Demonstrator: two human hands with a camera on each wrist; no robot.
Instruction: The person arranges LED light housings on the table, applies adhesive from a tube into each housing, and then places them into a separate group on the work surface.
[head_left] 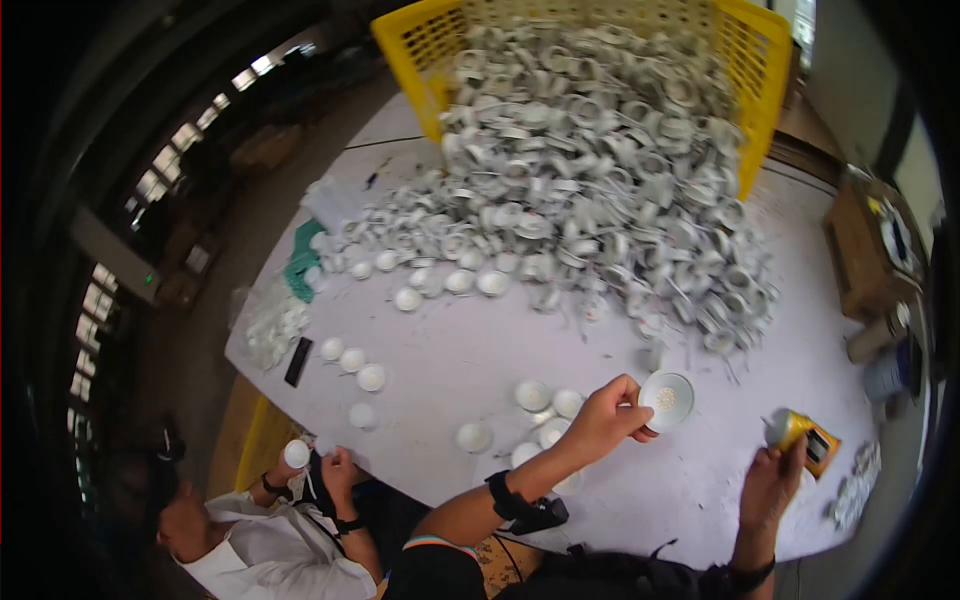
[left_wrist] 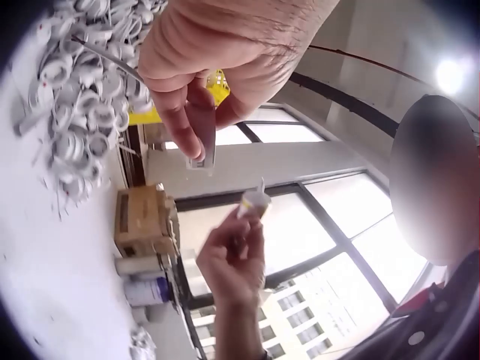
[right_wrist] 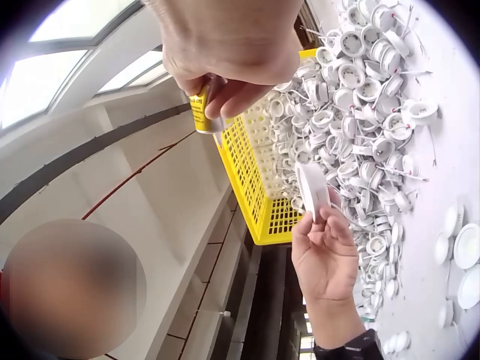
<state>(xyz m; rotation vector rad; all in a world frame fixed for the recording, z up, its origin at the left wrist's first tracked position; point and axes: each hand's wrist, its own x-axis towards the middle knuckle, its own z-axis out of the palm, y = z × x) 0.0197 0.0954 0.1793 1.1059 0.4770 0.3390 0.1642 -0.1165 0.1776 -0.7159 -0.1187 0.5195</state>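
Note:
My left hand (head_left: 608, 418) pinches the rim of a round white downlight (head_left: 668, 400), raised above the table. Its open face shows a cluster of small yellowish dots. In the right wrist view this downlight (right_wrist: 311, 187) appears nearly edge-on between fingers and thumb. My right hand (head_left: 770, 488), to the right of it and apart from it, grips a small yellow-labelled bottle (right_wrist: 199, 112). A thin nozzle tops the bottle (left_wrist: 256, 199) in the left wrist view, while fingers hide part of its body. Several white downlights (head_left: 553, 432) lie on the table beside my left forearm.
A yellow crate (head_left: 757, 90) spills a large heap of wired white downlights (head_left: 600, 180) across the table (head_left: 440, 345). At the right stand a cardboard box (head_left: 862, 250) and a canister (head_left: 878, 335). Another person (head_left: 270, 540) sits at left, holding a white downlight. A dark flat object (head_left: 298, 361) lies nearby.

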